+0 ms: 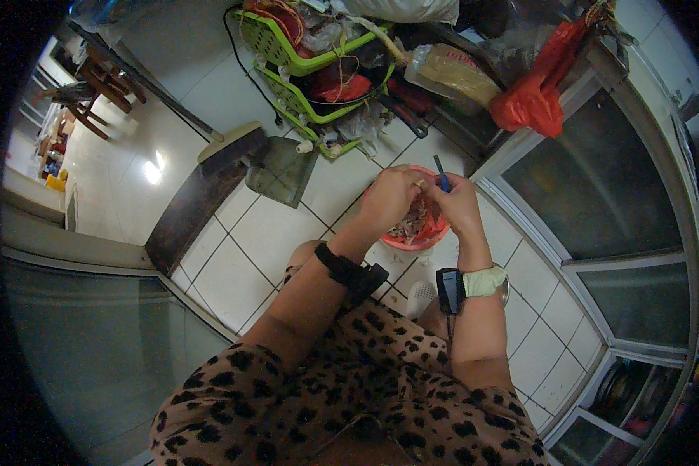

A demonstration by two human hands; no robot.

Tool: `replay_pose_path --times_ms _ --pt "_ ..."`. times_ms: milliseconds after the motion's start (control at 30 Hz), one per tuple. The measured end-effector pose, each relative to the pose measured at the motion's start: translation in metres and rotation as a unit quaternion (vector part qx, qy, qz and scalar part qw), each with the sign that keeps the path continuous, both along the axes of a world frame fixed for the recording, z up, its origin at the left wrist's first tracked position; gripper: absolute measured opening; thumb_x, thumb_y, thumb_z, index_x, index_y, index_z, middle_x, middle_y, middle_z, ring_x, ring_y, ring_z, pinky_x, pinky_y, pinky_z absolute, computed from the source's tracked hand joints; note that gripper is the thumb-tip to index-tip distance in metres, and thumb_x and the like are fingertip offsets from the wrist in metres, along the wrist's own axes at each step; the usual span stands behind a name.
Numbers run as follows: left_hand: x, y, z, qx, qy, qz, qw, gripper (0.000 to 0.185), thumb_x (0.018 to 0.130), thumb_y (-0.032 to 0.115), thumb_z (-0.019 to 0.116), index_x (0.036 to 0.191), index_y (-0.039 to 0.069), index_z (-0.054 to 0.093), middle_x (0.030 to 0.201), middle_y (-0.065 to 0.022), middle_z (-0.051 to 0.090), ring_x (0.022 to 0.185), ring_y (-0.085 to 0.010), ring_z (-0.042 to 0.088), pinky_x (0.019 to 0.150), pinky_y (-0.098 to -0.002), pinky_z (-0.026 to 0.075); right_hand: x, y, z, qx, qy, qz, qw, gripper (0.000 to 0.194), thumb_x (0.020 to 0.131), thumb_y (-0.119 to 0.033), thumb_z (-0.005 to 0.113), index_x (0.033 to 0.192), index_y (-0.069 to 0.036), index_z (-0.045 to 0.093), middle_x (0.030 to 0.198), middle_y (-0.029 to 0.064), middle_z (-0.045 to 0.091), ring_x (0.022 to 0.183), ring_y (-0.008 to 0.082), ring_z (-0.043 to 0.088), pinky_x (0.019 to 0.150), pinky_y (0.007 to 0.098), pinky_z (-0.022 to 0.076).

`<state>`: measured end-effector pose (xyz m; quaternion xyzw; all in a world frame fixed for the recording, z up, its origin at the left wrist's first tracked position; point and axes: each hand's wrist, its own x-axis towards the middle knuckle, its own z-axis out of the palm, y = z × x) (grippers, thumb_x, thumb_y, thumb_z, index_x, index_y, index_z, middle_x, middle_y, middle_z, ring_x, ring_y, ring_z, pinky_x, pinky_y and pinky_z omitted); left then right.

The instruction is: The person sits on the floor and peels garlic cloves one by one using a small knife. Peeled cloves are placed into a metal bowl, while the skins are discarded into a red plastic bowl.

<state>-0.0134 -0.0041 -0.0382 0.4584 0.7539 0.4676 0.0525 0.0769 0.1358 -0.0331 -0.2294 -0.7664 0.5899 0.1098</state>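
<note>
Both hands meet above a red plastic basin on the tiled floor, which holds brownish peelings or scraps. My left hand pinches a small pale piece at its fingertips; the piece is too small to name. In my right hand is a small knife with a blue handle, its narrow blade pointing up and away from me. The fingertips of the right hand are close beside the pale piece; whether they touch it I cannot tell.
Beyond the basin stands a green plastic rack full of bags and a pan. A dustpan and a broom lie to the left. A red plastic bag hangs at the right, over glass-fronted cabinets. A white shoe is below the basin.
</note>
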Motion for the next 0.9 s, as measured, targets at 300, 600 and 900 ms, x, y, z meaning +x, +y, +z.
replay_pose_path --times_ms 300,600,900 --pt "-0.001 0.002 -0.005 -0.033 0.009 -0.013 0.999 0.036 0.077 -0.001 0.062 0.111 0.009 0.068 0.098 -0.0184 0.067 0.092 -0.0377 0.064 0.083 -0.0428 0.052 0.005 0.008 0.000 -0.098 -0.012 0.019 0.995 0.015 0.088 -0.014 0.069 0.091 0.000 0.071 0.066 -0.0027 0.061 0.056 0.0051 0.050 0.052 0.0236 0.0412" --pt "-0.001 0.003 -0.002 0.010 0.005 -0.022 1.000 0.034 0.081 0.001 0.063 0.114 0.006 0.066 0.104 -0.0168 0.068 0.095 -0.0322 0.066 0.087 -0.0380 0.052 0.002 0.010 -0.011 -0.072 0.020 0.005 0.997 0.012 0.088 -0.013 0.069 0.087 -0.001 0.067 0.070 0.0001 0.064 0.058 0.0064 0.053 0.054 0.0232 0.0424" --pt "-0.008 0.001 0.001 0.084 -0.423 -0.075 0.899 0.026 0.089 0.004 0.058 0.114 0.002 0.066 0.101 -0.0045 0.068 0.092 -0.0118 0.061 0.085 -0.0274 0.051 -0.002 0.008 -0.016 0.146 -0.002 -0.049 0.988 0.025 0.084 -0.023 0.071 0.082 0.001 0.063 0.063 0.0121 0.058 0.056 0.0226 0.052 0.056 0.0371 0.0431"
